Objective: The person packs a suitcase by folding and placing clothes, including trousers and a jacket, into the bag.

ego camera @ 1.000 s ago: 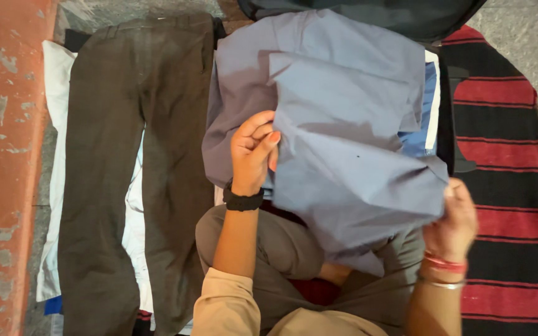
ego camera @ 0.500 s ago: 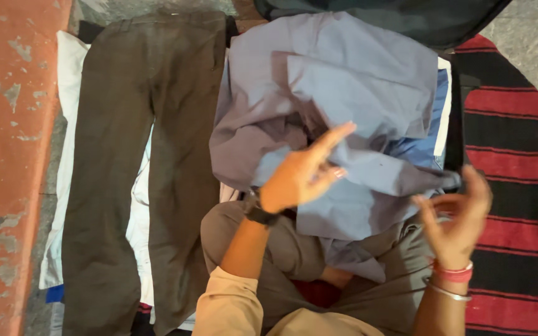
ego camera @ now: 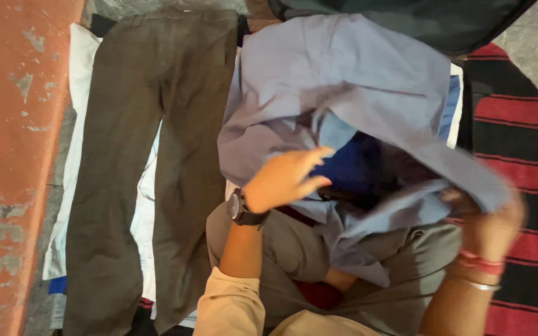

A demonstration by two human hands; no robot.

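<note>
A grey-blue shirt (ego camera: 344, 74) lies crumpled in front of my crossed legs (ego camera: 294, 249). My right hand (ego camera: 490, 224), blurred and wearing red and silver bangles, grips the shirt's near right edge and holds it lifted. Under the raised flap a dark blue garment (ego camera: 356, 168) and a lighter blue cloth (ego camera: 337, 134) show. My left hand (ego camera: 281, 180), with a black watch on the wrist, stretches flat, fingers extended, into the opening beside the dark blue garment. It holds nothing.
Dark brown trousers (ego camera: 138, 155) lie flat at left on a white cloth (ego camera: 82, 93). A worn red surface (ego camera: 7, 124) runs along the left edge. A red-and-black striped mat (ego camera: 518, 124) is at right, a dark bag (ego camera: 406, 18) at the top.
My right hand has taken hold of the shirt's edge and lifted it, which uncovers the dark blue garment. My left hand has moved down and in under the flap.
</note>
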